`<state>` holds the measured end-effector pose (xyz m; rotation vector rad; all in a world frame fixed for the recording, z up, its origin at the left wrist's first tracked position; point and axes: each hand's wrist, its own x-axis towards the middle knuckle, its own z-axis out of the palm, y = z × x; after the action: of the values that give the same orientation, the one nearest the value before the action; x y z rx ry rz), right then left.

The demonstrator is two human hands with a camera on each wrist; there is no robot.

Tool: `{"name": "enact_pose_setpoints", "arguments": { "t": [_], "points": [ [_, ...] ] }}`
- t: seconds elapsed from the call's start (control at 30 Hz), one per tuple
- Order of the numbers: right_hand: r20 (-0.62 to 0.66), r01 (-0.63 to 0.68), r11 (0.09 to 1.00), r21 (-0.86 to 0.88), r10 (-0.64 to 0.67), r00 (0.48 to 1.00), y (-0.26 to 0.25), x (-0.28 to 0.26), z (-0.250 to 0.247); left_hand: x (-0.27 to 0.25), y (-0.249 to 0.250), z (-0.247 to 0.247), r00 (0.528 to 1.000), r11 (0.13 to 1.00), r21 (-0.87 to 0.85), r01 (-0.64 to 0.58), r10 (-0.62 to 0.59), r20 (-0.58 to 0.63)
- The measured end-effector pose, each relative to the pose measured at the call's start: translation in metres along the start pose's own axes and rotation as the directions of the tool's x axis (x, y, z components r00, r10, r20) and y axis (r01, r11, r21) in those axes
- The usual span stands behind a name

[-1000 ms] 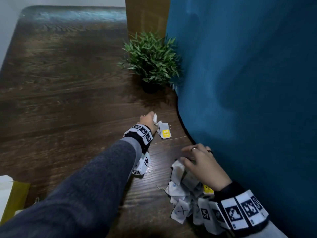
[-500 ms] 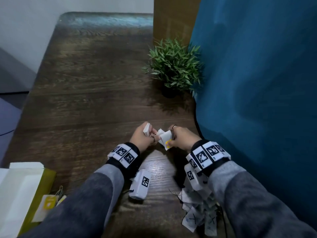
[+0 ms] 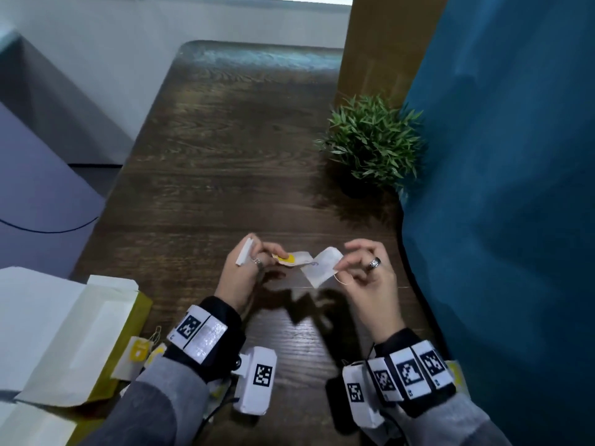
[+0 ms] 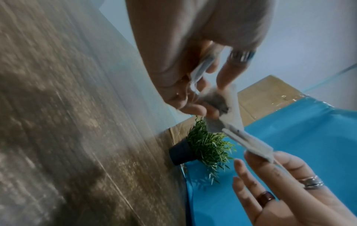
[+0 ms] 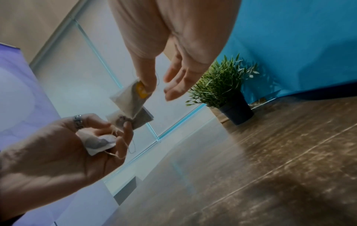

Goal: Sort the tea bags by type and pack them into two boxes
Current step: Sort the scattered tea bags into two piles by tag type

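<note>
Both hands hover over the dark wooden table (image 3: 225, 175). My left hand (image 3: 275, 256) pinches a tea bag with a yellow tag (image 3: 291, 259) at its fingertips and keeps a second white tea bag (image 3: 244, 256) tucked upright between its fingers. My right hand (image 3: 342, 263) pinches the corner of another white tea bag (image 3: 322, 268); from below, a yellow tag (image 5: 142, 91) shows by its thumb. The two pinched bags meet end to end between the hands (image 4: 230, 130). At the left stands an open white and yellow box (image 3: 74, 333), with a yellow-tagged tea bag (image 3: 137, 353) beside it.
A small potted plant (image 3: 370, 143) stands at the table's far right. Blue cloth (image 3: 502, 188) hangs along the right edge, and a cardboard panel (image 3: 383, 46) stands behind the plant. The table's left edge drops to the floor (image 3: 38, 194).
The left hand picked a bag off the table and the right hand came up from the pile. The hands met, then drew apart with the bags stretched between them.
</note>
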<state>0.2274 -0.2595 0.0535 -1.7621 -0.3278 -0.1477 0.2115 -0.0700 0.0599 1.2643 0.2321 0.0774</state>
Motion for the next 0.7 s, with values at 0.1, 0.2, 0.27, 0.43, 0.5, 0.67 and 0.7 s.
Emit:
{"name": "enact_pose_setpoints", "arguments": {
  "t": [0.1,0.2,0.27,0.43,0.5,0.67,0.7],
  "points": [
    [-0.053,0.029,0.999,0.016,-0.028,0.998,-0.008,-0.003,0.002,-0.007,0.008,-0.005,0.992,0.988,0.087,-0.128,0.129,-0.004],
    [-0.033,-0.018,1.000,0.004,0.018,0.999,-0.010,-0.005,0.002,-0.013,0.010,-0.010,0.976,0.941,0.260,-0.218,0.211,0.057],
    [-0.001,-0.043,0.999,0.016,0.043,0.999,-0.010,-0.007,0.001,-0.014,0.010,-0.014,0.973,0.923,0.309,-0.231,0.223,0.059],
    [0.009,-0.189,0.945,0.267,0.193,0.981,-0.016,-0.010,-0.001,-0.018,0.011,-0.017,0.982,0.932,0.309,-0.187,0.171,0.081],
    [0.020,-0.237,0.898,0.370,0.247,0.969,-0.019,-0.010,-0.001,-0.019,0.011,-0.018,0.986,0.939,0.303,-0.164,0.145,0.086],
    [0.026,-0.297,0.819,0.491,0.326,0.945,-0.028,-0.006,0.005,-0.023,0.012,-0.018,0.992,0.943,0.310,-0.124,0.106,0.074],
    [0.060,-0.322,0.789,0.524,0.343,0.937,-0.029,-0.006,0.006,-0.024,0.011,-0.019,0.992,0.942,0.311,-0.122,0.105,0.072]
  ]
}}
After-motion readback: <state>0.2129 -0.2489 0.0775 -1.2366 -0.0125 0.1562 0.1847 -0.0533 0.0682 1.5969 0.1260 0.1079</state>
